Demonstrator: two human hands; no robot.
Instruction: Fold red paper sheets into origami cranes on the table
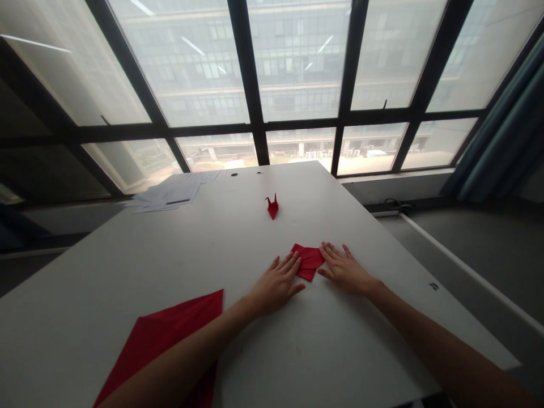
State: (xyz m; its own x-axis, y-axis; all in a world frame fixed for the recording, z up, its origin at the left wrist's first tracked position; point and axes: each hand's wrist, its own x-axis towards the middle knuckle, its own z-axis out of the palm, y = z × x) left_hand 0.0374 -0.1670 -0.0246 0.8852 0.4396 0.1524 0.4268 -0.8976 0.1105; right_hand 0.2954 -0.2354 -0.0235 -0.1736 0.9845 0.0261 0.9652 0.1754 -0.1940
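A small folded piece of red paper (309, 259) lies flat on the white table, with fold lines across it. My left hand (277, 284) rests on its left side, fingers stretched out and pressing down. On the right edge of the paper lie the fingertips of my right hand (343, 269), its fingers extended and its thumb apart. The parts of the paper beneath my fingers are hidden. Farther back, a red paper crane (272, 207) stands on the table. Under my left forearm, a large red sheet (170, 323) is partly covered.
The white table (238, 238) runs toward tall dark-framed windows. Loose white papers (170, 190) with a dark pen (178, 202) on them lie at the back left. A small dark mark or sticker (433, 287) is near the right edge. A blue curtain (505, 119) hangs at the right.
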